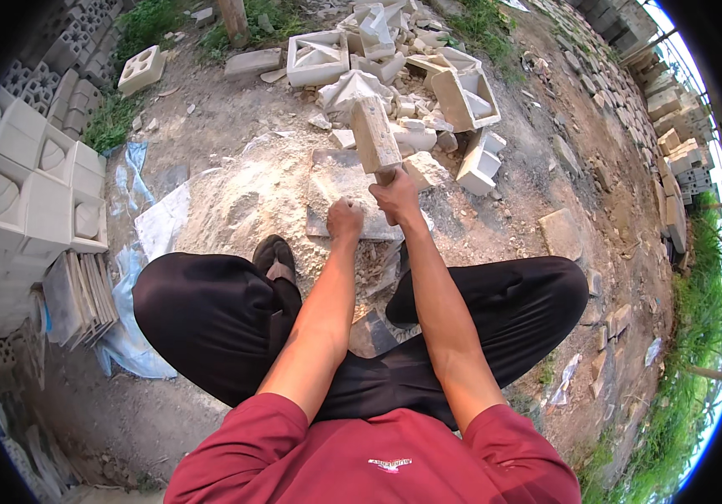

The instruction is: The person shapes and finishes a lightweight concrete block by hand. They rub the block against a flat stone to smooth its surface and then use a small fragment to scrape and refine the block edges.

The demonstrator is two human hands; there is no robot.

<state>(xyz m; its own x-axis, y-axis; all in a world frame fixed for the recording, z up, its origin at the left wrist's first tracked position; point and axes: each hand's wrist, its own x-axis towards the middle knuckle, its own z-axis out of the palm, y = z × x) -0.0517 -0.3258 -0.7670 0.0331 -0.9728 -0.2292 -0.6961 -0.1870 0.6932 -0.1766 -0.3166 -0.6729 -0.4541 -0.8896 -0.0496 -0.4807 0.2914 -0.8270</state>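
The mallet [375, 134] is gripped by the right hand [396, 196]; the left hand [344, 220], clenched on the slab [340, 181], is best kept clear of the strike.

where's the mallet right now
In the head view, the wooden mallet is raised at centre, gripped by the right hand, above the flat slab, beside the left hand.
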